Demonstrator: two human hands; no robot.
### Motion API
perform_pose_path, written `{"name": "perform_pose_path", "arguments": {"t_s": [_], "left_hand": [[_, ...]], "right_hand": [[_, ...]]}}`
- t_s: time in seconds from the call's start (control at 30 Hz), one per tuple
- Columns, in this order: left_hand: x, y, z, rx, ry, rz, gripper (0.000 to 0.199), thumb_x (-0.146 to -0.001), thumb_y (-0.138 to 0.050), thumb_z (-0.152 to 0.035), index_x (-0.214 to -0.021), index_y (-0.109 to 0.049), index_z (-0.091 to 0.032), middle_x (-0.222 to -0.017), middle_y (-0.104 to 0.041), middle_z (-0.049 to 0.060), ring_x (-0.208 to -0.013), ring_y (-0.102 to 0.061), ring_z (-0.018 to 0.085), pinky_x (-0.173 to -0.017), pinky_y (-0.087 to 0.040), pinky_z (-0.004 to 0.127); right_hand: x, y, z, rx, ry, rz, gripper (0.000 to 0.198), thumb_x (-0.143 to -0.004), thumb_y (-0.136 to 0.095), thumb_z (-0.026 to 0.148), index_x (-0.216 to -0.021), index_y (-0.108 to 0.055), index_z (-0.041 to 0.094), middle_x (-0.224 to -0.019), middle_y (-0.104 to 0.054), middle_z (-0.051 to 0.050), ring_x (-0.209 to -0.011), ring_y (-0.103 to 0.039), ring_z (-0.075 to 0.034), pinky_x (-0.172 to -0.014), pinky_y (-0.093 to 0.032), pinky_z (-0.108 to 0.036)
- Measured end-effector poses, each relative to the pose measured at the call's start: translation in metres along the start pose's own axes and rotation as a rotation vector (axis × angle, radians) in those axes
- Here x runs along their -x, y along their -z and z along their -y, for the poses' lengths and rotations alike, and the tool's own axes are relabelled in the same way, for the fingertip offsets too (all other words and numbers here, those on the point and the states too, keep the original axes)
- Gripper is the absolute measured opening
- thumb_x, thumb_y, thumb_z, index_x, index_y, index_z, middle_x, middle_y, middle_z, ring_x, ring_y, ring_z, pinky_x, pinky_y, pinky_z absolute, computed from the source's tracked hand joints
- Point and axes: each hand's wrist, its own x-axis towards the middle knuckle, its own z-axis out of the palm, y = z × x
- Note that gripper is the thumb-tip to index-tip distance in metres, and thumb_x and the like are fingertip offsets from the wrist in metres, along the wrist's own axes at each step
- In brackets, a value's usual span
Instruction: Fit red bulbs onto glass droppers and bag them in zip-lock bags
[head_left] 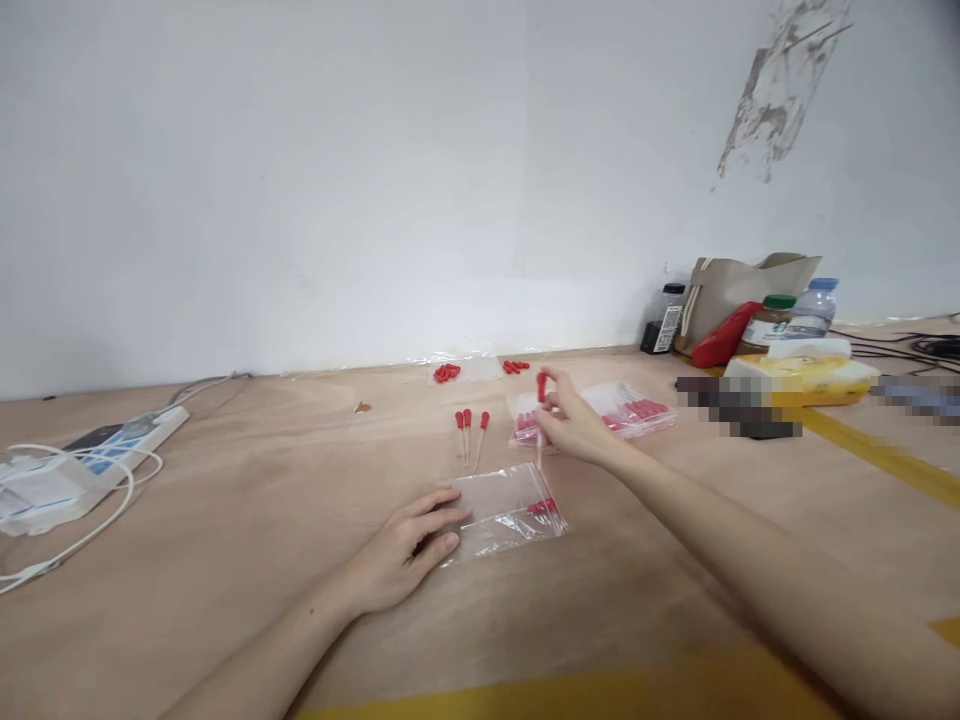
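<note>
Between the fingertips of my right hand (574, 418) is a dropper with a red rubber bulb (541, 387), its thin clear tube pointing down. My left hand (409, 545) lies with fingers stretched out on the left edge of a clear zip bag (499, 500). Inside that bag, near its right end, is a red bulb or a few of them (541, 506). Beyond the bag lie three red-bulbed droppers (467, 420), side by side, tubes toward me. Partly behind my right hand rests a stack of clear bags with several droppers (637, 410).
By the wall are two small groups of red bulbs (447, 373) on clear plastic. A power strip (97, 470) with white cables is at left. On the right stand a beige bag (742, 295), bottles, a jar and a tissue pack (802, 375). Yellow tape (480, 700) crosses the front.
</note>
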Motion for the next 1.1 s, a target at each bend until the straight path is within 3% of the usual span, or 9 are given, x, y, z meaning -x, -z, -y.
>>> {"name": "perform_pose_path", "arguments": {"t_s": [0.1,0.23,0.47,0.6,0.77,0.87,1.1], "left_hand": [[-0.001,0.0,-0.002,-0.02,-0.027,0.002,0.034,-0.089,-0.039,-0.033,-0.122,-0.047,-0.029,-0.134,-0.038,0.002,-0.123,-0.034,0.021,-0.101,-0.031,0.04],[0.0,-0.001,-0.004,-0.037,-0.029,0.004,0.034,-0.089,-0.04,-0.033,-0.122,-0.047,-0.03,-0.134,-0.038,0.003,-0.122,-0.036,0.021,-0.1,-0.032,0.04],[0.0,-0.002,-0.003,-0.041,-0.037,-0.014,0.036,-0.089,-0.04,-0.033,-0.124,-0.045,-0.03,-0.133,-0.039,0.002,-0.121,-0.036,0.021,-0.1,-0.032,0.04],[0.0,-0.002,-0.003,-0.053,-0.026,-0.012,0.038,-0.089,-0.04,-0.034,-0.126,-0.042,-0.029,-0.133,-0.039,0.002,-0.122,-0.035,0.021,-0.101,-0.032,0.039],[0.0,-0.002,-0.004,-0.058,-0.004,-0.003,0.04,-0.088,-0.04,-0.035,-0.128,-0.039,-0.029,-0.134,-0.039,0.002,-0.122,-0.035,0.02,-0.101,-0.031,0.039],[0.0,-0.002,-0.004,-0.061,0.003,-0.008,0.04,-0.088,-0.04,-0.035,-0.128,-0.038,-0.029,-0.134,-0.038,0.003,-0.123,-0.034,0.021,-0.101,-0.031,0.04],[0.0,-0.002,-0.004,-0.074,-0.002,-0.021,0.043,-0.088,-0.04,-0.036,-0.13,-0.035,-0.028,-0.134,-0.038,0.004,-0.122,-0.035,0.021,-0.101,-0.03,0.04]], "right_hand": [[0.03,0.019,-0.025,-0.104,-0.049,-0.125,0.057,-0.072,-0.046,0.023,-0.123,-0.021,0.021,-0.06,-0.044,0.008,-0.043,-0.048,-0.009,-0.041,-0.04,-0.021],[0.051,0.014,-0.047,-0.314,-0.154,-0.258,0.059,-0.067,-0.055,0.028,-0.114,-0.019,0.022,-0.06,-0.045,0.009,-0.044,-0.053,-0.012,-0.042,-0.045,-0.023],[0.056,-0.004,-0.041,-0.581,-0.306,-0.273,0.057,-0.06,-0.066,0.032,-0.097,-0.023,0.025,-0.06,-0.053,0.008,-0.052,-0.058,-0.014,-0.053,-0.052,-0.029],[0.063,0.0,-0.04,-0.632,-0.382,-0.074,0.049,-0.059,-0.069,0.036,-0.088,-0.031,0.023,-0.065,-0.057,0.006,-0.058,-0.06,-0.012,-0.06,-0.051,-0.028],[0.065,0.014,-0.045,-0.443,-0.323,0.214,0.036,-0.059,-0.07,0.037,-0.074,-0.044,0.018,-0.06,-0.057,0.004,-0.052,-0.053,-0.007,-0.053,-0.043,-0.021],[0.063,0.015,-0.046,-0.331,-0.254,0.257,0.032,-0.058,-0.071,0.036,-0.072,-0.05,0.015,-0.059,-0.056,0.004,-0.051,-0.049,-0.007,-0.049,-0.038,-0.02],[0.061,0.0,-0.037,-0.19,-0.171,0.279,0.026,-0.062,-0.066,0.037,-0.071,-0.059,0.014,-0.063,-0.06,-0.001,-0.056,-0.052,-0.011,-0.053,-0.039,-0.023]]}}
